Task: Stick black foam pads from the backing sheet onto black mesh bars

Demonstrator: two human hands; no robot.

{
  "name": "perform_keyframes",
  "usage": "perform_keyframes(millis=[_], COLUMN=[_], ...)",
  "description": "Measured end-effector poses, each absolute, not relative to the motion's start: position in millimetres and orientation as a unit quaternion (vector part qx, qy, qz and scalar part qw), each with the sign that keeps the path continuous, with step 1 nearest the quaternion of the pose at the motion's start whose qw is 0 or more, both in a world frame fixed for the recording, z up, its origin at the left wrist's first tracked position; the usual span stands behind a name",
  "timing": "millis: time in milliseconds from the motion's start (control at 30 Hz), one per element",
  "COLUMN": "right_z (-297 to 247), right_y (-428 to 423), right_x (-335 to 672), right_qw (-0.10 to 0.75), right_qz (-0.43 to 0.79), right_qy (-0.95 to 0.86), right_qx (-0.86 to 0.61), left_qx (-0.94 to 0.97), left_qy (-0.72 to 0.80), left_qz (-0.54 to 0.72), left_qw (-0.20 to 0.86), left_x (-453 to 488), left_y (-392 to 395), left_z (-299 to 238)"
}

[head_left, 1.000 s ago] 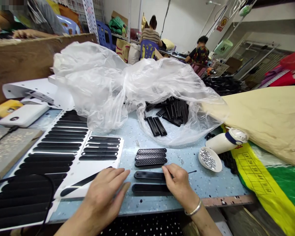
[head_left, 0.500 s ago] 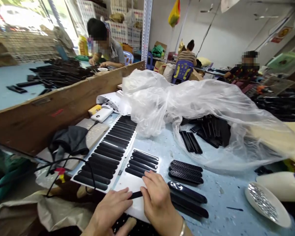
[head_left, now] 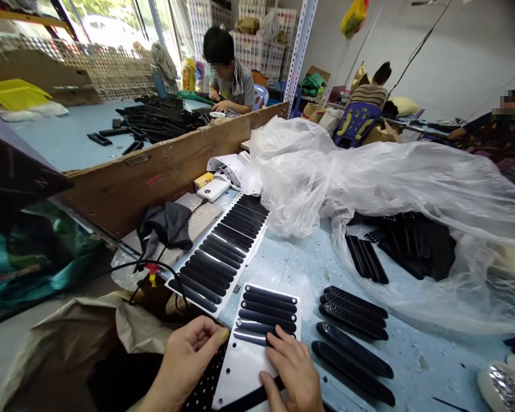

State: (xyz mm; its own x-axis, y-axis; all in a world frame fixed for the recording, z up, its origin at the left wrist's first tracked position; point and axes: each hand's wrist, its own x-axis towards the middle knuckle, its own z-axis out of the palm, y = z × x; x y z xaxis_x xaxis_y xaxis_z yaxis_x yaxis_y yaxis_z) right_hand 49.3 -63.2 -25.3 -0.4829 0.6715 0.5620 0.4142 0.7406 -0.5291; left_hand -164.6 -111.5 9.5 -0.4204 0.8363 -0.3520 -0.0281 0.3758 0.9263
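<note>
Nearby, white sheet: lies at the front edge of the blue table, probably so that both hands reach it; black strips cross its upper half in close rows.
Loose strip: slants over the sheet's lower part, partly hidden by the right hand, which seems to steady things there.
Smooth bars: sit right of the sheet, just in front of the mesh-topped bars, apparently grouped by kind.
Right hand: palm down, fingers loosely spread, fingertips at the lowest strips; thumb apart, by the loose strip (whether it presses, I cannot tell).
Left hand: beside the sheet's left edge, knuckles bent, thumb tip against the index finger, nothing visible pinched.
</note>
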Motion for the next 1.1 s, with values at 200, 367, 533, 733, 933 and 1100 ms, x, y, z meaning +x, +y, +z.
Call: perform_keyframes(millis=[200, 367, 533, 733, 933, 1100], right_z=[-27.3, -9.5, 13.2, 13.8, 21.0, 21.8], right_y=[-67.5, -59.8, -48.7, -36.7, -30.4, -35.1], right_x=[62.6, 65.6, 42.0, 29.6, 37.3, 34.9], right_qw=[0.38, 0.381, 0.413, 0.441, 0.454, 0.442], right_qz=[0.164, 0.197, 0.198, 0.3, 0.344, 0.381], right_qy=[-0.858, -0.854, -0.823, -0.775, -0.754, -0.725], right_qx=[-0.303, -0.293, -0.336, -0.339, -0.327, -0.366], left_qx=[0.152, 0.099, 0.151, 0.309, 0.397, 0.402], left_qy=[0.594, 0.517, 0.511, 0.535, 0.515, 0.501], left_qz=[0.501, 0.546, 0.541, 0.507, 0.48, 0.472], left_qw=[0.611, 0.652, 0.651, 0.601, 0.589, 0.603], left_x=[-133.7, -121.3, -123.5, -121.4, -118.2, -116.8], left_y=[-120.0, -114.9, -106.4, -89.1, -72.5, -67.1], left_z=[7.9, 14.6, 32.7, 44.7, 48.2, 47.4])
